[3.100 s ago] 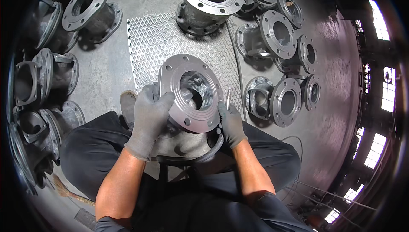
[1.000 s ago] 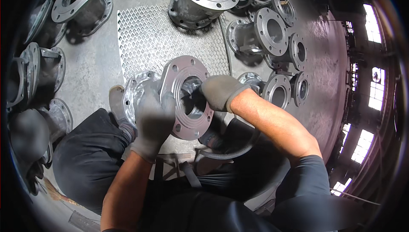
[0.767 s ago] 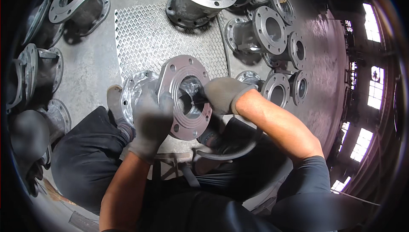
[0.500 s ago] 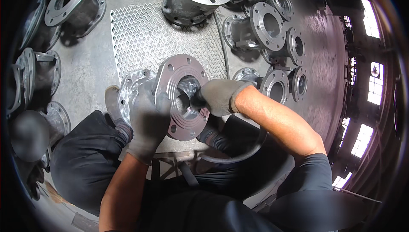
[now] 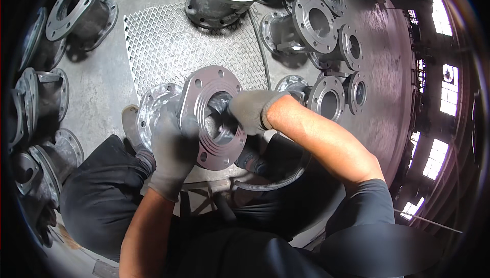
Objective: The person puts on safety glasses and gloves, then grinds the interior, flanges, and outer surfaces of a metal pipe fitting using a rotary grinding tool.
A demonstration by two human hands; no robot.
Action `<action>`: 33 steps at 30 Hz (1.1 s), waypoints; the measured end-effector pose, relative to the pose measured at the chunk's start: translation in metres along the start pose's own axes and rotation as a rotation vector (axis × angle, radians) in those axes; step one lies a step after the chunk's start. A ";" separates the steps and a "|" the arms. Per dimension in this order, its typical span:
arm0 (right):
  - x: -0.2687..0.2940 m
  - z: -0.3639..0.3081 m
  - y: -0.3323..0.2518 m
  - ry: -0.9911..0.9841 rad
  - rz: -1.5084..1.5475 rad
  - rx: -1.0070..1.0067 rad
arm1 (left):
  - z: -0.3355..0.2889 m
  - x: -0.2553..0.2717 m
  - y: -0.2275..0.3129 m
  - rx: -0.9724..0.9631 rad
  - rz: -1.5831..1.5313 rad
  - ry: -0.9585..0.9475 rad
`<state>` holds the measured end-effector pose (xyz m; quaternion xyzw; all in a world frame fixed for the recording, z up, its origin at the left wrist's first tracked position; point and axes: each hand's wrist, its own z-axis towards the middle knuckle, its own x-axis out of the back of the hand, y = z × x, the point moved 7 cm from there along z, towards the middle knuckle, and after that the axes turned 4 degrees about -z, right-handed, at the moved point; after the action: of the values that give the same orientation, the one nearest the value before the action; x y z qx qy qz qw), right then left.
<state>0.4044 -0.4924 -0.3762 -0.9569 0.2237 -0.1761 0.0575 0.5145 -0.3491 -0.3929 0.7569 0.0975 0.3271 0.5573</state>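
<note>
Between my knees is a grey metal flanged pipe fitting [image 5: 217, 158], tilted so its round flange with bolt holes and ridged rings faces me. My gloved left hand [image 5: 171, 150] is wrapped round the near flange's left side, the thumb along its rim. At the right side of the bore is my gloved right hand [image 5: 252, 112], its knuckles bent and its fingertips reaching into the opening. What those fingers hold is hidden by the glove and the dark bore. A ribbed grey hose [image 5: 275, 183] curves below my right forearm.
An expanded-metal mesh sheet [image 5: 189, 43] lies on the concrete floor ahead, with a large flanged fitting [image 5: 219, 5] standing at its far edge. Several more fittings [image 5: 314, 22] cluster at the right, and others [image 5: 76, 10] line the left. A metal frame [image 5: 206, 191] sits below the work.
My right hand has shifted slightly left along the bore, its forearm following. The hose has moved a little left. The whole view has shifted slightly; my left hand keeps its hold.
</note>
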 end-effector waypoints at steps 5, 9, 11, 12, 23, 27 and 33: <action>-0.009 0.002 0.006 0.068 0.035 0.009 | 0.000 -0.004 0.008 -0.002 -0.002 -0.040; -0.020 -0.004 0.009 0.089 0.106 0.046 | 0.001 -0.003 0.005 -0.009 0.010 -0.022; -0.019 -0.008 0.007 0.092 0.148 0.074 | 0.000 -0.002 0.009 -0.042 0.020 -0.018; -0.014 -0.013 0.009 0.049 0.132 0.015 | -0.002 -0.002 0.010 -0.040 0.021 -0.023; -0.025 -0.029 0.022 0.223 0.155 0.059 | 0.000 -0.006 0.009 -0.002 0.010 -0.024; -0.027 -0.043 0.019 0.095 0.230 0.098 | -0.001 -0.006 0.003 0.088 0.047 -0.065; -0.029 -0.046 0.028 0.124 0.249 0.010 | 0.004 -0.002 0.009 0.053 0.002 -0.038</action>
<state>0.3518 -0.5059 -0.3482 -0.9087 0.3431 -0.2275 0.0699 0.5135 -0.3566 -0.3863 0.7777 0.0945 0.3104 0.5384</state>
